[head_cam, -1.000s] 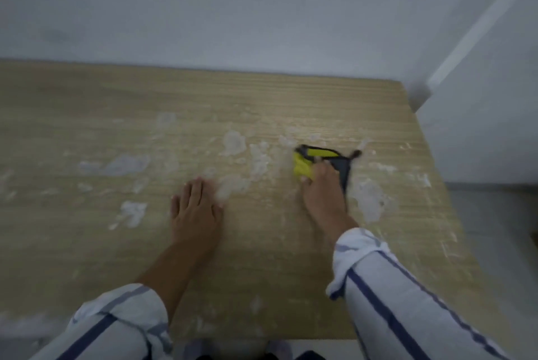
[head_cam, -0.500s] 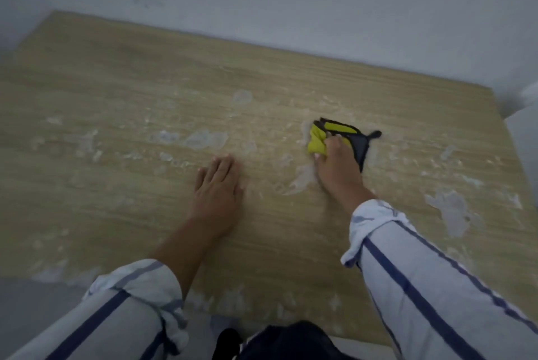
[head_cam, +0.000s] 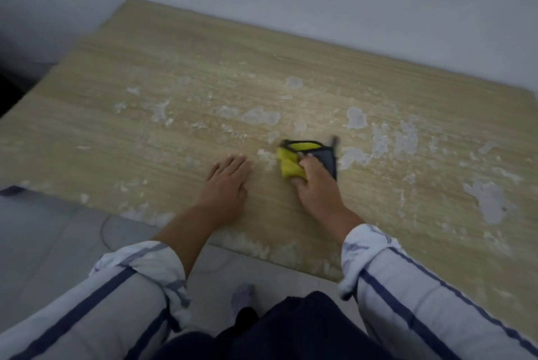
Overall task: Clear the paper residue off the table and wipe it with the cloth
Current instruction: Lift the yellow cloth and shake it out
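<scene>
The wooden tabletop [head_cam: 180, 51] is shown in the wiping step, with pale paper residue [head_cam: 262, 116] scattered across most of it, so much of the task is judged undone. The left hand [head_cam: 228, 182] is laid flat, fingers straight, near the right hand [head_cam: 316, 185], by which the folded yellow-and-grey cloth [head_cam: 289, 166] is gripped and pressed onto the surface beside a patch; firm strokes over the neighbouring patches are judged to be called for next.

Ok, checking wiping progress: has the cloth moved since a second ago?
Yes. The yellow cloth slid left, away from the large paper residue patch it was beside earlier.
</scene>
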A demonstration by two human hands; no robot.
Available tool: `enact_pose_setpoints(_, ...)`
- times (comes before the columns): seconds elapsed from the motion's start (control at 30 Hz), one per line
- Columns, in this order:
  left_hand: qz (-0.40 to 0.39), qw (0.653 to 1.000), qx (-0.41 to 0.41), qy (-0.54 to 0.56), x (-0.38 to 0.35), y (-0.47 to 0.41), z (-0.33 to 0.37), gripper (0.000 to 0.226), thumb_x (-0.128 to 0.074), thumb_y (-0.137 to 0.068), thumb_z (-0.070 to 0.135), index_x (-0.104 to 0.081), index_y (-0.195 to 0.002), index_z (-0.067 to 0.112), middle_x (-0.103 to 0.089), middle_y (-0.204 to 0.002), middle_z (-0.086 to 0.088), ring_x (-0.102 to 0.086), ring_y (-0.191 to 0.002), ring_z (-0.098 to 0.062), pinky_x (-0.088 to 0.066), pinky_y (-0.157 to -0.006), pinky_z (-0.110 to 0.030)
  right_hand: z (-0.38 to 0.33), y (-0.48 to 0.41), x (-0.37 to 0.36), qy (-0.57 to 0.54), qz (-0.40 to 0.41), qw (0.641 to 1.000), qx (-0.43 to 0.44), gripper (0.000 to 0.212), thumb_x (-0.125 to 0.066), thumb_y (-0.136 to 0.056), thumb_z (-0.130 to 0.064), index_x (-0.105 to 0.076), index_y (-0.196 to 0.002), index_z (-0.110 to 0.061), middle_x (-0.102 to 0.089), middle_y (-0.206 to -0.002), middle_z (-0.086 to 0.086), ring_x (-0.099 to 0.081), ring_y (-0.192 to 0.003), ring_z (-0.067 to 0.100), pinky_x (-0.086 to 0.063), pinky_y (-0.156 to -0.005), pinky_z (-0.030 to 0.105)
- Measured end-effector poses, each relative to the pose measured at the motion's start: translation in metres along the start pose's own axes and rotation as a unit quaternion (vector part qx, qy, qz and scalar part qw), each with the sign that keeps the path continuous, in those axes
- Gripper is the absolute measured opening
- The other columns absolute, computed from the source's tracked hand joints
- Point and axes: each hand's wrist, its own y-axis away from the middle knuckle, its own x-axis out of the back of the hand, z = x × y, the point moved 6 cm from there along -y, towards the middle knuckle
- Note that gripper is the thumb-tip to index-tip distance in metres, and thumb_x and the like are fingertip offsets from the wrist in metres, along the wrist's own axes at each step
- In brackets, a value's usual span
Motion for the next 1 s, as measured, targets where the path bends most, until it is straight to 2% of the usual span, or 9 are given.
enact_pose_setpoints(0.1, -0.001, 1.000, 0.018, 0.000, 0.004, 0.013, -0.012, 0.052, -0.038, -0.098, 0.019, -0.024, -0.148, 0.019, -0.012, -0.159, 0.002, -0.003, -0.147, -0.018, 0.000, -0.117, -0.034, -0.009, 0.007, -0.008, 0.044, 0.004, 0.999, -0.014, 0.039, -0.054, -0.092, -0.018, -0.046, -0.126, -0.001, -0.037, -0.146, 0.015, -0.023, -0.141, 0.029, -0.024, -0.112, 0.040)
enact_pose_setpoints(0.27, 0.015, 0.997, 0.059, 0.038, 0.008, 0.041, -0.034, 0.052, -0.036, -0.096, 0.011, -0.028, -0.147, 0.015, -0.014, -0.158, -0.002, -0.004, -0.147, -0.020, -0.002, -0.117, -0.034, -0.060, 0.052, -0.071, 0.018, -0.077, 0.989, 0.123, 0.044, -0.050, -0.093, -0.010, -0.041, -0.135, 0.001, -0.034, -0.148, 0.017, -0.022, -0.141, 0.033, -0.021, -0.116, 0.044)
enact_pose_setpoints(0.37, 0.001, 0.995, 0.073, 0.064, 0.011, 0.065, -0.040, 0.056, -0.038, -0.092, 0.003, -0.029, -0.147, 0.011, -0.020, -0.157, -0.003, -0.007, -0.146, -0.019, -0.002, -0.118, -0.033, -0.086, 0.068, -0.094, -0.002, -0.106, 0.985, 0.137, 0.046, -0.048, -0.094, -0.010, -0.037, -0.138, -0.002, -0.030, -0.151, 0.013, -0.017, -0.143, 0.028, -0.008, -0.116, 0.033)
enact_pose_setpoints(0.47, 0.006, 0.991, 0.094, 0.094, 0.016, 0.088, -0.044, 0.053, -0.039, -0.090, 0.002, -0.037, -0.143, 0.008, -0.032, -0.151, -0.004, -0.019, -0.144, -0.025, -0.017, -0.118, -0.038, -0.101, 0.073, -0.099, -0.037, -0.127, 0.982, 0.132, 0.035, -0.051, -0.093, -0.011, -0.046, -0.125, 0.001, -0.033, -0.149, 0.014, -0.018, -0.142, 0.028, -0.008, -0.116, 0.034)
enact_pose_setpoints(0.6, 0.074, 0.982, 0.151, 0.087, 0.029, 0.112, -0.052, 0.032, -0.040, -0.087, 0.010, -0.063, -0.110, 0.008, -0.060, -0.113, -0.014, -0.055, -0.098, -0.031, -0.049, -0.081, -0.039, -0.113, 0.083, -0.109, -0.064, -0.170, 0.975, 0.130, 0.027, -0.051, -0.094, -0.012, -0.050, -0.116, 0.003, -0.045, -0.136, 0.020, -0.030, -0.136, 0.031, -0.025, -0.110, 0.041)
enact_pose_setpoints(0.67, 0.074, 0.966, 0.220, 0.111, 0.036, 0.123, -0.050, 0.027, -0.040, -0.092, 0.015, -0.062, -0.106, 0.008, -0.062, -0.104, -0.014, -0.055, -0.090, -0.031, -0.043, -0.071, -0.033, -0.125, 0.092, -0.114, -0.092, -0.181, 0.971, 0.123, 0.018, -0.052, -0.093, -0.011, -0.053, -0.104, 0.003, -0.053, -0.118, 0.023, -0.046, -0.116, 0.033, -0.037, -0.092, 0.039)
enact_pose_setpoints(0.8, 0.062, 0.916, 0.276, 0.284, 0.044, 0.132, -0.042, 0.037, -0.048, -0.092, 0.045, -0.060, -0.107, 0.014, -0.062, -0.100, -0.009, -0.060, -0.091, -0.026, -0.052, -0.080, -0.040, -0.145, 0.100, -0.101, -0.227, -0.208, 0.951, 0.043, 0.012, -0.051, -0.093, -0.016, -0.050, -0.100, -0.005, -0.056, -0.096, 0.012, -0.051, -0.084, 0.023, -0.041, -0.069, 0.033)
enact_pose_setpoints(0.9, 0.085, 0.855, 0.276, 0.431, 0.058, 0.126, -0.035, 0.032, -0.061, -0.086, 0.034, -0.060, -0.112, 0.014, -0.065, -0.103, -0.012, -0.063, -0.091, -0.027, -0.055, -0.076, -0.043, -0.151, 0.089, -0.078, -0.334, -0.230, 0.914, -0.011, 0.007, -0.055, -0.086, -0.010, -0.054, -0.092, -0.014, -0.059, -0.093, 0.010, -0.055, -0.084, 0.022, -0.045, -0.070, 0.035)
enact_pose_setpoints(1.0, 0.114, 0.849, 0.256, 0.447, 0.084, 0.108, -0.023, 0.026, -0.061, -0.076, 0.028, -0.065, -0.096, 0.012, -0.066, -0.097, -0.022, -0.063, -0.088, -0.035, -0.051, -0.080, -0.051, -0.150, 0.068, -0.046, -0.451, -0.230, 0.860, -0.065, 0.023, -0.051, -0.076, 0.002, -0.062, -0.083, -0.017, -0.061, -0.091, 0.008, -0.056, -0.087, 0.022, -0.048, -0.078, 0.033)
